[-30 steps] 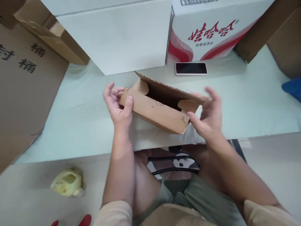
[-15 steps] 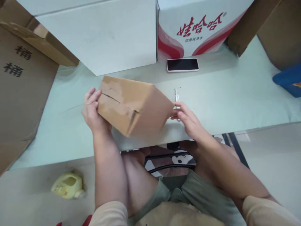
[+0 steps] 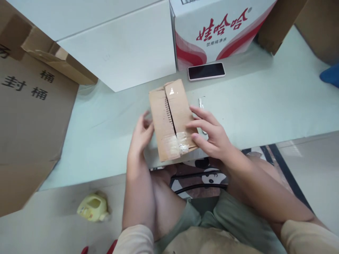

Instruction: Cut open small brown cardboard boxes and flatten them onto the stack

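A small brown cardboard box is between my two hands at the table's near edge, its seamed face turned up. A dark slit runs along that seam, and clear tape covers its near end. My left hand holds the box's left side with curled fingers, their tips partly hidden. From the right, my right hand grips the box with its thumb and spread fingertips along the edge. Just beyond the right fingers lies a slim silver tool, partly covered by the hand; its exact kind is unclear.
A phone lies on the pale green table before a red-and-white carton. A big white box stands beside it, large brown cartons at left. On the floor is a yellow jug; a blue object sits far right.
The cardboard box has turned and tilted, so its taped seam now faces up and points toward me. My left hand has moved right with it; my right hand has come onto its right side.
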`<action>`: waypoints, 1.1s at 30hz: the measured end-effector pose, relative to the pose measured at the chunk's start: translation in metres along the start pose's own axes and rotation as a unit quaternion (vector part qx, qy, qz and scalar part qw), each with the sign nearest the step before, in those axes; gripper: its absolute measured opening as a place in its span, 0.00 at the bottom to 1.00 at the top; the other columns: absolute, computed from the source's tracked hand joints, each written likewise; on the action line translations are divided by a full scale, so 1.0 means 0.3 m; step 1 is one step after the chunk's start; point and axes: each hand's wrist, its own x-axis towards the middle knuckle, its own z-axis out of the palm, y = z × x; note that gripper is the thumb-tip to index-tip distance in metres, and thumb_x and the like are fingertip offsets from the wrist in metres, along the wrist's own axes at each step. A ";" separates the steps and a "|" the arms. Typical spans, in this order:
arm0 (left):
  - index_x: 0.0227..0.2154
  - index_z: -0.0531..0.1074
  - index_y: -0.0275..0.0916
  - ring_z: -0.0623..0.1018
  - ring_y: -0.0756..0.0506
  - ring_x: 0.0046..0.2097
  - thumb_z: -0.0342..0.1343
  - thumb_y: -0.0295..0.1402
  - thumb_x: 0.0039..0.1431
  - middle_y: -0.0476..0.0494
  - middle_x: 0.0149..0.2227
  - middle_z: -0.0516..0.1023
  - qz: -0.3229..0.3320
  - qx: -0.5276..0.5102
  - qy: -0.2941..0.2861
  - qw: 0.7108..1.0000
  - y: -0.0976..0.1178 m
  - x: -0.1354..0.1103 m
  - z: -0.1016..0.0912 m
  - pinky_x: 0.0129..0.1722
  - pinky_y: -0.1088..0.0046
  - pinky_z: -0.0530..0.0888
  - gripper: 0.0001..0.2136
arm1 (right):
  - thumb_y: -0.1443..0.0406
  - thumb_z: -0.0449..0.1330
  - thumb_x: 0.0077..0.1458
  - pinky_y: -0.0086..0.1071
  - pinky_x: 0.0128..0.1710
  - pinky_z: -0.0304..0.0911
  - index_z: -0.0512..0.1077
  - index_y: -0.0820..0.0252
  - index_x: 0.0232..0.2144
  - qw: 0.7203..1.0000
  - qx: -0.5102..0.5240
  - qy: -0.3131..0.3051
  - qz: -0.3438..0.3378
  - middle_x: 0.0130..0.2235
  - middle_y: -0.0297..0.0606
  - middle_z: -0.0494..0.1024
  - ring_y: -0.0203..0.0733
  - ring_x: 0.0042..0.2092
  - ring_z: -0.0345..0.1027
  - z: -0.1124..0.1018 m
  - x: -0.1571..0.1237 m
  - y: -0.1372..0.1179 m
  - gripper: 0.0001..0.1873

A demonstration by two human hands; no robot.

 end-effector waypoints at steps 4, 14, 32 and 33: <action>0.55 0.76 0.51 0.64 0.33 0.72 0.56 0.62 0.60 0.41 0.69 0.67 0.179 0.056 -0.067 0.980 0.035 0.006 0.026 0.67 0.51 0.69 0.28 | 0.57 0.52 0.68 0.48 0.61 0.68 0.74 0.54 0.51 0.999 -0.031 -0.007 0.042 0.61 0.46 0.74 0.50 0.63 0.69 -0.010 -0.005 0.034 0.16; 0.46 0.79 0.44 0.70 0.34 0.67 0.49 0.58 0.67 0.37 0.61 0.72 0.275 0.148 -0.001 0.950 0.052 0.009 0.117 0.70 0.47 0.64 0.24 | 0.59 0.56 0.60 0.46 0.40 0.68 0.65 0.56 0.66 0.822 -0.358 -0.171 0.409 0.43 0.50 0.82 0.61 0.43 0.75 -0.053 0.027 0.148 0.33; 0.51 0.76 0.46 0.66 0.34 0.70 0.45 0.59 0.68 0.38 0.64 0.68 0.242 0.143 0.085 0.956 0.036 0.032 0.237 0.71 0.48 0.61 0.26 | 0.41 0.56 0.63 0.31 0.16 0.51 0.74 0.51 0.42 0.957 -0.051 0.283 0.035 0.20 0.28 0.67 0.36 0.18 0.62 -0.133 0.007 -0.092 0.24; 0.51 0.76 0.46 0.66 0.34 0.70 0.46 0.59 0.67 0.38 0.64 0.68 0.238 0.133 0.082 0.959 0.039 0.031 0.238 0.71 0.48 0.60 0.26 | 0.40 0.56 0.63 0.32 0.15 0.52 0.76 0.52 0.41 0.958 -0.047 0.282 0.030 0.20 0.29 0.68 0.36 0.18 0.62 -0.127 0.007 -0.097 0.25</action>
